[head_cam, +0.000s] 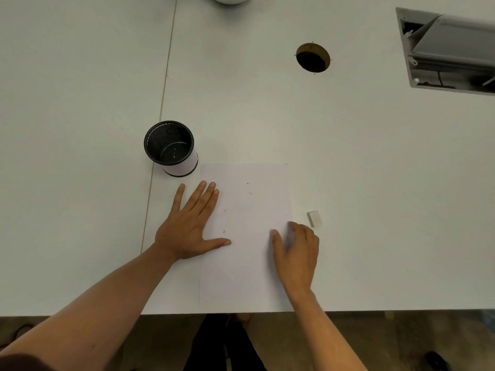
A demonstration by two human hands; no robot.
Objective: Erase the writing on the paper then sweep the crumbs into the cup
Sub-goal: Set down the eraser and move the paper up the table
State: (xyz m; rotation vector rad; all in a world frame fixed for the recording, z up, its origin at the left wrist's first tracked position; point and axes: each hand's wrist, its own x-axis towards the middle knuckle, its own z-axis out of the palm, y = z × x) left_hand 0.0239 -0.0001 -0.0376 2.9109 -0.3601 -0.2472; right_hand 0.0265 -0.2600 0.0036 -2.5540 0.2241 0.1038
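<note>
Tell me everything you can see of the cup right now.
The cup is a cylinder with a black rim, a black inside and a white outer wall with a dark band at the base. It stands upright and open on the table, just beyond the paper's far left corner, beyond the left hand. Neither hand touches it.

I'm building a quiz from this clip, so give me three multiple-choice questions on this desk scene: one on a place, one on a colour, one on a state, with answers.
1. Where does the eraser lie?
A. right of the paper
B. inside the cup
C. under the left hand

2. What colour is the inside of the cup?
A. red
B. black
C. yellow

3. How is the left hand?
A. clenched in a fist
B. holding the eraser
C. flat, fingers spread, on the paper's left edge

Answers: A, the eraser sits on the table beyond the paper's right edge, near the right hand; B, its interior is dark black; C, the palm lies open and holds nothing.
</note>
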